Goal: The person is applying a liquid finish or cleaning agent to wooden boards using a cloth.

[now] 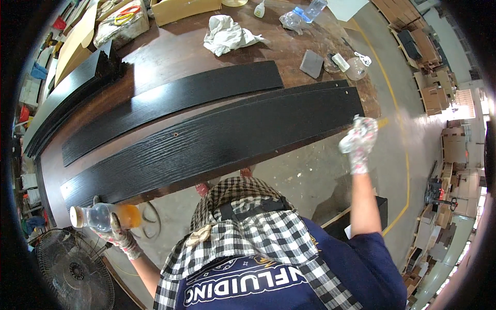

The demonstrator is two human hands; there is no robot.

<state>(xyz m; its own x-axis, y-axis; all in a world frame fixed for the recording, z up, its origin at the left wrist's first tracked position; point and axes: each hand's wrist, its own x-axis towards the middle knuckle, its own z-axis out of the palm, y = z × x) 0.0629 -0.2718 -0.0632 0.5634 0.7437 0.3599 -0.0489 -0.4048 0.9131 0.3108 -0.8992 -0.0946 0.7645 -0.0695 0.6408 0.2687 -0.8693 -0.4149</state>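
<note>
- The bottle (pixel 98 217), clear with amber liquid in one end, is in the left hand (pixel 114 233), beside the near edge of the front boards at their left end.
- In this view its long axis runs almost straight across: the pale cap (pixel 76 217) points left, the amber end right.
- The left hand, in a patterned glove, is wrapped around the bottle's middle.
- The right hand (pixel 360 138), in a white floral glove, is beside the right end of the front boards; its fingers look bunched, but I cannot tell whether they grip a white cloth or only the glove shows.
- Two black front boards (pixel 232 129) lie overlapped on the brown surface (pixel 165 49), their long axis rising from lower left to upper right.
- One more black board, the rear board (pixel 175 106), lies behind them, pointing much the same way.
- One stack of black boards (pixel 77 93) sits at the left, slanting more steeply.
- Beyond are one crumpled white rag (pixel 225 37), one grey block (pixel 312 63) and one white block (pixel 340 62).
- One black fan (pixel 76 270) stands at lower left.
- Large white lettering crosses the navy shirt (pixel 361 268), upside down in this view.
</note>
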